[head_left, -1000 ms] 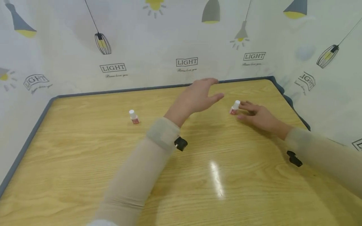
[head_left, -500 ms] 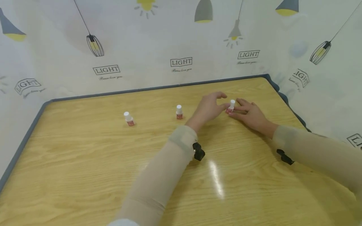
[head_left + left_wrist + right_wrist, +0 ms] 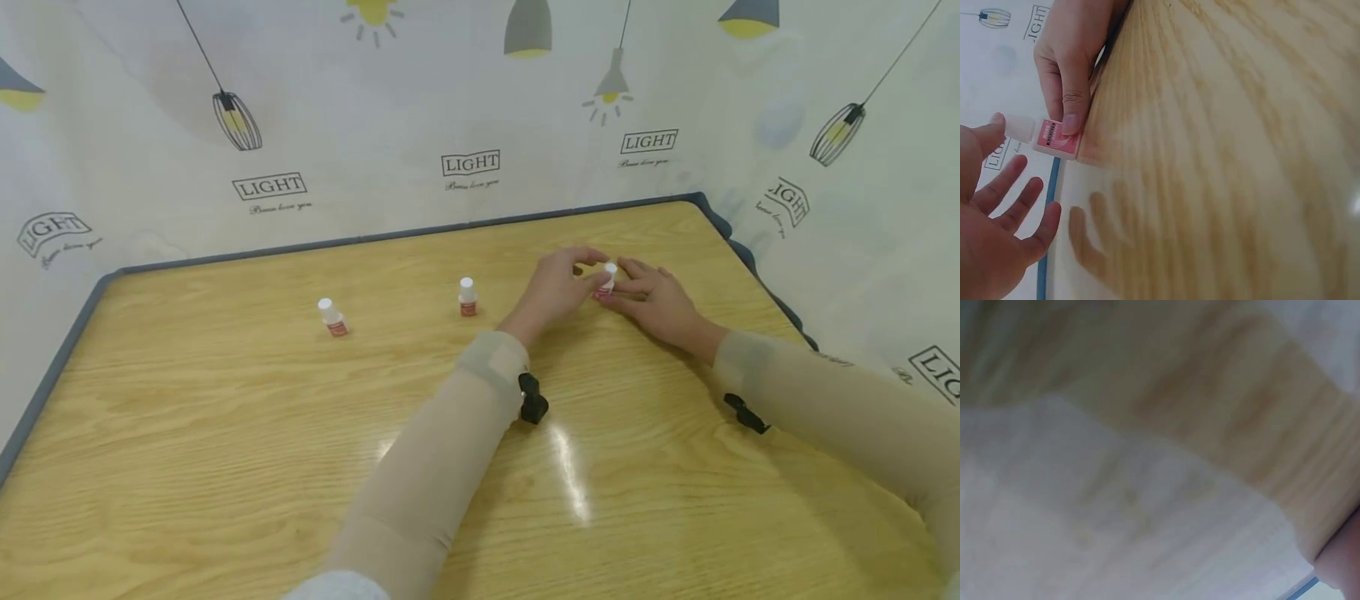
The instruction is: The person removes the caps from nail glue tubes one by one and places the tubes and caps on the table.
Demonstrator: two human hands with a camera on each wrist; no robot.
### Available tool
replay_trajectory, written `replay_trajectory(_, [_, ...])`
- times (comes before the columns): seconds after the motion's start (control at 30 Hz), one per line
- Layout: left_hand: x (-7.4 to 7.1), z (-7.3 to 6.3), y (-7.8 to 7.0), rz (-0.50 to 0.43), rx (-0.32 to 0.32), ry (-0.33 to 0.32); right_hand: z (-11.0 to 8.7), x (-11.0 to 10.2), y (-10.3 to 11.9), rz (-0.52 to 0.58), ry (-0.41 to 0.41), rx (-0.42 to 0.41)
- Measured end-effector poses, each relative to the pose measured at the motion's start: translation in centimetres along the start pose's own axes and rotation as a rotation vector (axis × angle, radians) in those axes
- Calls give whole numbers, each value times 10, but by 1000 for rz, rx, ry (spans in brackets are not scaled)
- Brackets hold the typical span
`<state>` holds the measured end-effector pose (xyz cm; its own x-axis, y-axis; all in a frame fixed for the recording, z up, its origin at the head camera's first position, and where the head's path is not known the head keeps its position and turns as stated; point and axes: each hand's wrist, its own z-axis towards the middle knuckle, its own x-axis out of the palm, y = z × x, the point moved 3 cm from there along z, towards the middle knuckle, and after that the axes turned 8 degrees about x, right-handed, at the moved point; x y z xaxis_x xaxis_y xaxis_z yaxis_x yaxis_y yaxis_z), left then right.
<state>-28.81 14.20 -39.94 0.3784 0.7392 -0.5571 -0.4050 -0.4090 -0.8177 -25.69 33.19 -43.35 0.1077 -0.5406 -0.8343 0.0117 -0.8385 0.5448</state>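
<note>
In the left wrist view, a small white bottle [image 3: 1057,139] with a pink-and-white label and white cap [image 3: 1019,128] is between both hands. My right hand [image 3: 663,308] grips its body, thumb across the label. My left hand [image 3: 558,287] reaches over from the left. Its thumb is at the cap and its forefinger curves round toward it, while the other fingers spread away from the bottle. The right wrist view is blurred and shows mostly table surface, with a bit of skin at the right edge.
Two more small white bottles with red labels stand upright on the wooden table [image 3: 225,417]: a middle bottle [image 3: 467,297] and a left bottle [image 3: 333,318]. A grey-blue strip [image 3: 300,249] edges the table, against a wall [image 3: 360,100] printed with lamps.
My left hand has come down and right to the bottle at my right hand, uncovering the middle bottle. My right hand has closed round the bottle's body. The head view has shifted slightly.
</note>
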Motion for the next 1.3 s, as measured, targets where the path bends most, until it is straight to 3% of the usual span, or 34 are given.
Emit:
replay_trajectory(0.27, [5, 1, 10, -108, 57, -26, 1, 0, 2, -9, 2, -26])
replay_trajectory(0.53, [4, 0, 12, -114, 86, -27, 2, 1, 4, -30, 5, -19])
replay_trajectory(1.03, [2, 1, 13, -164, -5, -45, 1, 1, 6, -38, 3, -25])
replay_trajectory(1.3, [7, 3, 25, -320, -9, 33, -1, 1, 0, -77, -21, -48])
